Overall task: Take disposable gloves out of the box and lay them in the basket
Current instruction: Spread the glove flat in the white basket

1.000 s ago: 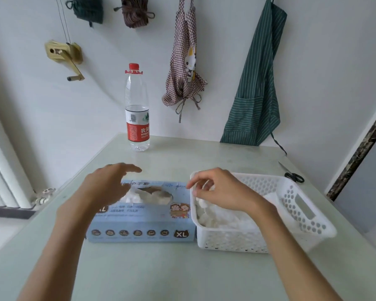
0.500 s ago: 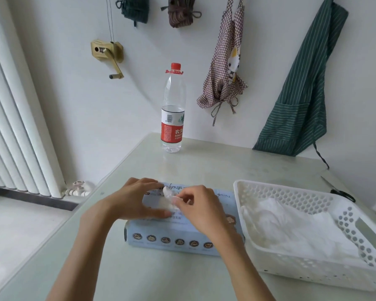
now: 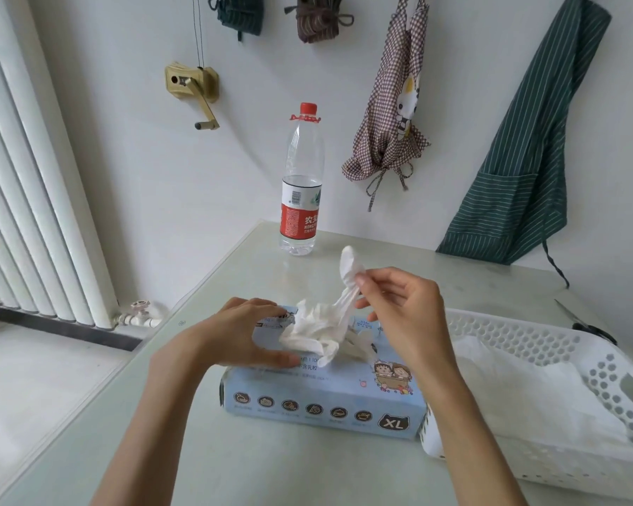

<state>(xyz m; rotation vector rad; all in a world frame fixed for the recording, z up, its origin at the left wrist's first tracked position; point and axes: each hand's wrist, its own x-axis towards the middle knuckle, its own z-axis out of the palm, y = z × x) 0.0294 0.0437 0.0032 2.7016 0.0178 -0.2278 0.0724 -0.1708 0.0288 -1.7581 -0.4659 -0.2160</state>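
- White glove (image 3: pixel 329 315) half out of box (image 3: pixel 326 392) slot, stretched up to right hand (image 3: pixel 399 312).
- Right hand pinches glove near its top end, above box.
- Left hand (image 3: pixel 242 334) presses flat on box top, fingers straight, holding nothing.
- Basket (image 3: pixel 563 345) just right of box, touching it; white gloves (image 3: pixel 527 392) piled inside.

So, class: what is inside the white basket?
The white basket holds a loose pile of white disposable gloves. The pile covers its floor, and the right forearm hides its near-left corner, so anything beneath cannot be seen.
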